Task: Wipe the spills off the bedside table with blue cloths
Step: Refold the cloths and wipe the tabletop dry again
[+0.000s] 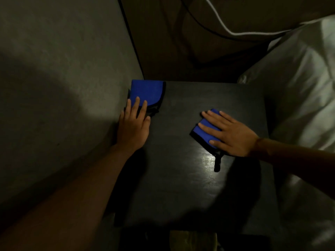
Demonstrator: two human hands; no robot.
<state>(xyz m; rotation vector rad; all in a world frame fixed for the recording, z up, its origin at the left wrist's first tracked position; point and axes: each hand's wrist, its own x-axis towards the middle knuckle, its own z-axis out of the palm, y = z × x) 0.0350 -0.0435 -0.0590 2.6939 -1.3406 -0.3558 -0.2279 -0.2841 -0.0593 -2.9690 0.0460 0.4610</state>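
Note:
A dark bedside table (181,187) fills the middle of the view. One folded blue cloth (147,92) with a black edge lies at its far left corner against the wall. My left hand (134,124) lies flat with straight fingertips on that cloth's near edge. A second folded blue cloth (204,130) sits right of centre. My right hand (226,133) presses flat on it with spread fingers, covering most of it. A black tag (217,163) from this cloth trails toward me. A shiny patch (208,160) glints on the tabletop beside the tag.
A grey wall (63,78) runs close along the table's left edge. A white pillow and bedding (299,87) press against the right side. A padded headboard (190,42) with a thin black cable rises behind the table.

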